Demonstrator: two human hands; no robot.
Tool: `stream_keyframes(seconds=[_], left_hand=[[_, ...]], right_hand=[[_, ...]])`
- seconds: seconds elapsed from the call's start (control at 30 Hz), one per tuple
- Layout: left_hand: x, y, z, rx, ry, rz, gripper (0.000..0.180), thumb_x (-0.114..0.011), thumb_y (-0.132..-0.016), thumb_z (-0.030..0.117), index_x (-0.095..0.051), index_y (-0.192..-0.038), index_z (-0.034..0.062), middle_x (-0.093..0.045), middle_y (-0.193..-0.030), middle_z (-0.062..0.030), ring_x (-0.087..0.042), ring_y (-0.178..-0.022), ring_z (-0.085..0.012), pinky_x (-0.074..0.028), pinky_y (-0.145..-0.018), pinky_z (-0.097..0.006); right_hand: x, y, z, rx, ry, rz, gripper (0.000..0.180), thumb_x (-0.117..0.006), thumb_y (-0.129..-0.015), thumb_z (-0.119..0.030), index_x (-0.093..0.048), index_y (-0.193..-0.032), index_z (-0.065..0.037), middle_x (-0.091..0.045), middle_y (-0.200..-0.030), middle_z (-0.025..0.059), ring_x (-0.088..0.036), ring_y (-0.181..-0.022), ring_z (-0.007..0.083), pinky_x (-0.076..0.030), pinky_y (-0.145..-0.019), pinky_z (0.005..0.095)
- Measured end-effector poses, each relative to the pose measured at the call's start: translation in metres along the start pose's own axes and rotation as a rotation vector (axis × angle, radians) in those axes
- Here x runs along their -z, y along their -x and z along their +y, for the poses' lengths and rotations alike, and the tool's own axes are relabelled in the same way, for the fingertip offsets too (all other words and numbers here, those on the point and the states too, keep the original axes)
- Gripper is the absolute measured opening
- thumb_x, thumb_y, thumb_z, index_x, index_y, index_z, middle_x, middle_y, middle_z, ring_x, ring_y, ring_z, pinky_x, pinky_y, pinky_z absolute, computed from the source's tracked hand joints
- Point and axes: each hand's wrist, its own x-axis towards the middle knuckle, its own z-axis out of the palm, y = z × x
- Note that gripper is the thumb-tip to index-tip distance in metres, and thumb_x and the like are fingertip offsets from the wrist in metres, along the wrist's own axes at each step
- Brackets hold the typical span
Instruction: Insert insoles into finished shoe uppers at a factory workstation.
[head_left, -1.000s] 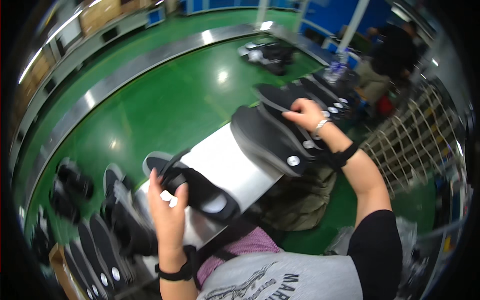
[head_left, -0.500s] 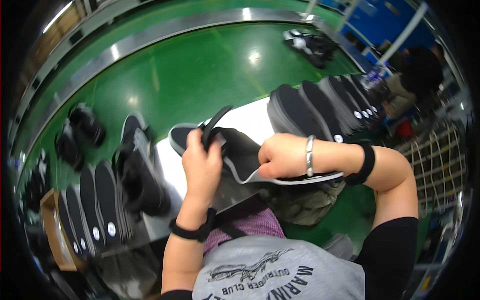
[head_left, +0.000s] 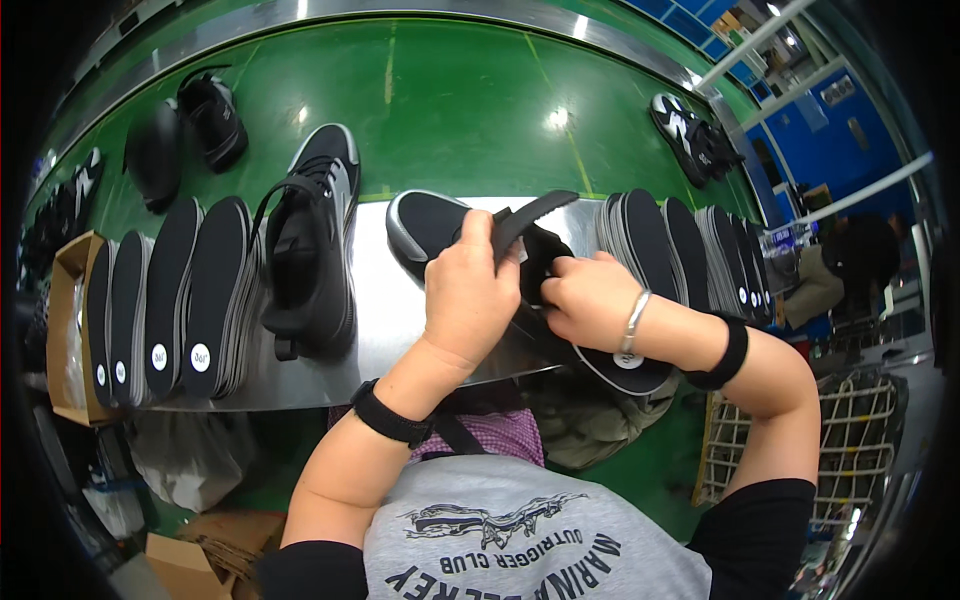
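Black shoe [head_left: 430, 228] on steel table [head_left: 390, 330], both hands' fingers [head_left: 478, 235] clamped on it, white-labelled insoles [head_left: 190, 290] alongside

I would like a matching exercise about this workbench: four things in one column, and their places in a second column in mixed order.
Things:
1. black shoe with grey toe
2. laced black shoe
3. cardboard box
4. black-and-white shoe

Places:
A. far right on the green belt
B. held by left hand and right hand
C. left end of the metal bench
D. on the bench beside insole stacks

Pairs: 1-B, 2-D, 3-C, 4-A
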Motion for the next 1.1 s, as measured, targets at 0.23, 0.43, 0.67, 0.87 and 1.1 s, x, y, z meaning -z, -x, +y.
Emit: stream_keyframes(seconds=[0.23,0.43,0.67,0.87,1.1], left_hand=[[0.003,-0.003,0.002,0.061,-0.074,-0.024,0.018,-0.055,-0.076,0.009,-0.045,-0.087,-0.0005,-0.057,-0.067,-0.0191,-0.058,-0.064,-0.0349,-0.044,-0.056,-0.039],[-0.001,-0.003,-0.001,0.036,-0.028,0.000,0.019,-0.056,-0.075,0.009,-0.044,-0.087,0.0002,-0.057,-0.065,-0.0179,-0.057,-0.062,-0.0354,-0.045,-0.056,-0.041],[-0.003,-0.001,0.000,0.038,-0.035,-0.001,0.018,-0.055,-0.074,0.009,-0.042,-0.084,0.0005,-0.057,-0.062,-0.0176,-0.057,-0.058,-0.0365,-0.045,-0.055,-0.043],[-0.002,0.006,-0.005,0.063,-0.007,0.005,0.018,-0.054,-0.075,0.008,-0.042,-0.086,-0.0004,-0.057,-0.065,-0.0190,-0.057,-0.060,-0.0363,-0.044,-0.054,-0.041],[-0.007,0.001,-0.003,0.018,-0.009,-0.002,0.017,-0.053,-0.077,0.006,-0.042,-0.088,-0.0001,-0.056,-0.065,-0.0186,-0.056,-0.061,-0.0364,-0.043,-0.052,-0.040]], right_hand=[[0.064,0.050,0.003,-0.169,0.100,-0.360,0.041,-0.063,-0.064,-0.036,-0.054,-0.084,-0.002,-0.055,-0.076,0.0139,-0.058,-0.072,0.0290,-0.046,-0.061,0.0403],[0.043,0.039,-0.004,0.090,0.169,-0.064,0.008,-0.056,-0.064,-0.011,-0.057,-0.067,-0.004,-0.053,-0.072,0.0119,-0.057,-0.067,0.0256,-0.048,-0.056,0.0352],[0.027,0.009,0.016,0.024,-0.054,-0.088,0.014,-0.052,-0.064,-0.011,-0.058,-0.062,0.001,-0.056,-0.062,0.0196,-0.057,-0.059,0.0335,-0.047,-0.059,0.0386],[0.037,0.025,0.017,-0.230,-0.654,-0.145,0.019,-0.055,-0.067,-0.016,-0.059,-0.065,0.002,-0.055,-0.058,0.0183,-0.056,-0.054,0.0299,-0.044,-0.054,0.0355],[0.003,-0.004,0.005,-0.105,-0.404,0.089,0.018,-0.055,-0.069,-0.014,-0.056,-0.065,0.003,-0.054,-0.061,0.0205,-0.054,-0.057,0.0322,-0.044,-0.055,0.0367]])
